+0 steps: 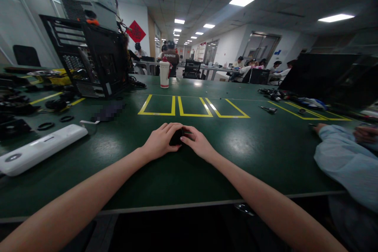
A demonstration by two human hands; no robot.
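Note:
Between my two hands is a small black object [176,137], mostly covered by fingers, so its kind does not show. My left hand [161,138] curls round it from the left, thumb low and fingers over the top. From the right, my right hand [197,140] closes on the same object with thumb and fingertips. Both hands are over the green tabletop [203,173], just in front of yellow tape outlines [195,115].
A white power strip-like device [44,147] and black rings [45,126] lie left. Behind them stands an open computer case [97,55]. A white cup [164,74] stands at the back. On the right are a co-worker's sleeve [342,157] and a metal tool [269,109].

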